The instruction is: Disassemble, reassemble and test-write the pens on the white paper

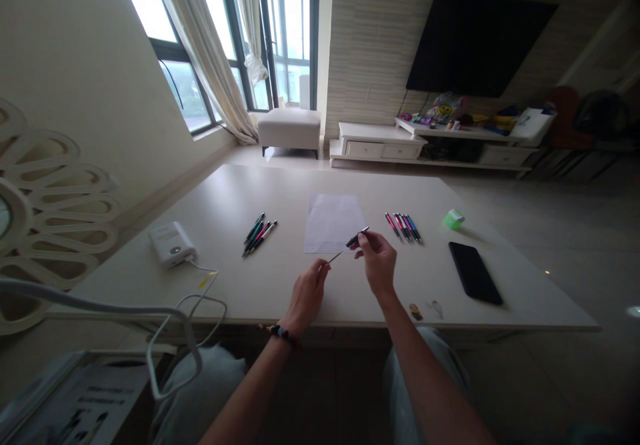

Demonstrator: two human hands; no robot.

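Note:
My left hand (pixel 305 293), with a beaded bracelet on its wrist, pinches a thin pen refill (pixel 336 256) that points up and to the right. My right hand (pixel 379 260) has its fingers closed on a dark pen barrel (pixel 354 238) with a shiny tip, held tilted just beyond the refill. The two parts are apart. Both hands are above the near part of the white table, and behind them lies a sheet of paper (pixel 334 215) with faint lines along its near edge.
Several pens (pixel 259 235) lie in a pile on the left, and more pens (pixel 404 226) lie side by side on the right. A white device (pixel 173 244) with a cable is at far left. A phone (pixel 474 273), a green-and-white object (pixel 454 218) and a small yellow figure (pixel 415 311) are at right.

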